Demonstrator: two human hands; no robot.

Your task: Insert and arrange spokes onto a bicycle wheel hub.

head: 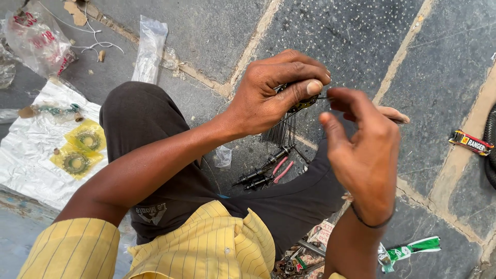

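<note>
My left hand [274, 93] is closed around a small dark metal part [300, 105] with a bunch of thin wire spokes [283, 132] hanging below it. My right hand [364, 150] is just to the right, with thumb and forefinger pinching the end of one thin spoke [324, 98] that sticks out of the part. Below the hands, on the stone floor, lie two black axle pieces [261, 173] and pink-handled pliers [281, 169]. My knee in dark trousers [139, 116] is at the left.
A white sheet [31, 150] at the left carries two sprockets in yellow packets [82, 150]. Clear plastic bags [150, 49] lie at the top left. A small red and yellow pack [470, 142] is at the right, and loose parts and wrappers [310, 253] near my lap.
</note>
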